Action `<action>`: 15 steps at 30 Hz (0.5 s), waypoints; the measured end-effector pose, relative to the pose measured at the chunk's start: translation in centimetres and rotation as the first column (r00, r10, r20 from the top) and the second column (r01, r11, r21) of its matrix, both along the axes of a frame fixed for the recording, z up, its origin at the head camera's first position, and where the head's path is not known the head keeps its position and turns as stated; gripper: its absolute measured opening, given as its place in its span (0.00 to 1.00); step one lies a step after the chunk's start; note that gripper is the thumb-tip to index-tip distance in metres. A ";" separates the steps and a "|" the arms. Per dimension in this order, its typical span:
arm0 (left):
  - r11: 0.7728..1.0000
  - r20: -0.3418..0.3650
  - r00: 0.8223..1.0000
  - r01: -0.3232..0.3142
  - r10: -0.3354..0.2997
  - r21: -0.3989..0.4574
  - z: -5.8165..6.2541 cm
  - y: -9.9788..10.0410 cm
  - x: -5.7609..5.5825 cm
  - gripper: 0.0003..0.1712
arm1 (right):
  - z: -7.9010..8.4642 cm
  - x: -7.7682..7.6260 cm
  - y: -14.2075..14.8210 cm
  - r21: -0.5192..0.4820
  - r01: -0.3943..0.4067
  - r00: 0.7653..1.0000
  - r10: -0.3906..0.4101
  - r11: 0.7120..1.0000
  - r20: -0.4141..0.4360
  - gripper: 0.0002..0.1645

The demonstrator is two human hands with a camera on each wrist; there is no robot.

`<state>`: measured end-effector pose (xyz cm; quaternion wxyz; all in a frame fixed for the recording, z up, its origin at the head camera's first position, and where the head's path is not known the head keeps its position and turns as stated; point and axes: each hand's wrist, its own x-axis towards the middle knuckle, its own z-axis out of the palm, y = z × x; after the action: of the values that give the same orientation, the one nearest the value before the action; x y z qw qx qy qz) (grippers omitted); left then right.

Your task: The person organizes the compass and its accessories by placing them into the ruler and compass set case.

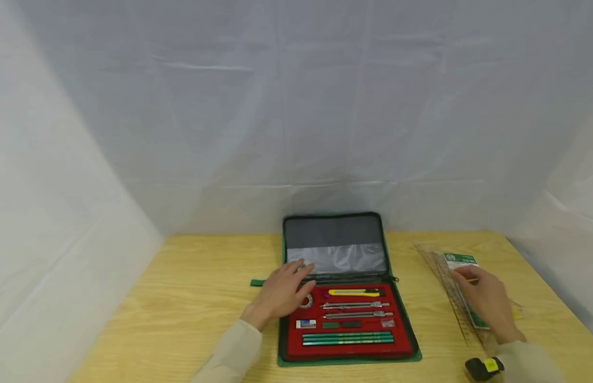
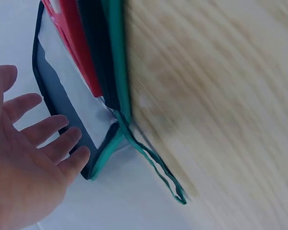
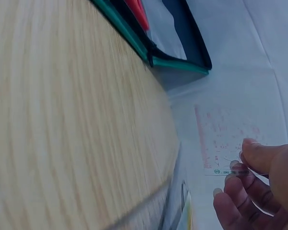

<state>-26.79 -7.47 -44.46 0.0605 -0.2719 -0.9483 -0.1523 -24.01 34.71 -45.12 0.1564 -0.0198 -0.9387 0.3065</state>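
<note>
An open green zip case [image 1: 283,340] with a red tray [image 1: 353,352] lies on the table. My left hand [image 1: 283,290] is over its left side, fingers extended, partly covering a white ring [image 1: 309,304]. The left wrist view shows the same hand [image 2: 33,148] holding nothing, beside the case lid [image 2: 62,110]. To the right of the case, my right hand [image 1: 485,300] pinches a clear plastic template [image 3: 225,139] with red markings between thumb and fingers. Clear rulers [image 1: 450,290] and a green-and-white packet [image 1: 459,259] are by that hand in the head view.
The tray holds a yellow utility knife [image 1: 351,292], two metal compasses [image 1: 353,305], an eraser [image 1: 306,324], small dark green boxes [image 1: 331,325] and several green pencils [image 1: 348,339]. A green strap [image 1: 257,283] sticks out at the left. White sheeting [image 1: 286,117] surrounds the wooden table [image 1: 200,287].
</note>
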 end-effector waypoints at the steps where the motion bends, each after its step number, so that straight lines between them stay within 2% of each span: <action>1: 1.000 -0.004 1.000 -0.004 0.004 0.003 0.0 -0.1 0.0 0.28 | 0.1 -0.1 -0.2 0.002 -0.004 1.000 0.004 1.000 -0.004 0.29; 5: 0.999 -0.027 0.999 -0.039 0.040 0.012 -0.2 -0.5 -0.1 0.29 | 0.1 -0.5 -1.2 0.013 -0.010 1.000 0.010 1.000 -0.021 0.28; 9: 0.994 -0.046 0.993 -0.107 0.108 0.039 -0.1 -0.7 -0.2 0.28 | 0.0 -1.0 -2.0 0.003 -0.026 0.999 0.026 1.000 -0.044 0.26; 15: 0.966 -0.044 0.974 -0.214 0.222 0.145 -0.3 -0.9 -0.7 0.29 | 0.0 -1.3 -3.1 -0.006 -0.022 0.999 0.022 1.000 -0.040 0.27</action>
<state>-27.44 -8.33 -44.77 0.1242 -0.1654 -0.9572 -0.2022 -25.28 31.60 -45.15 0.1717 -0.0039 -0.9345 0.3118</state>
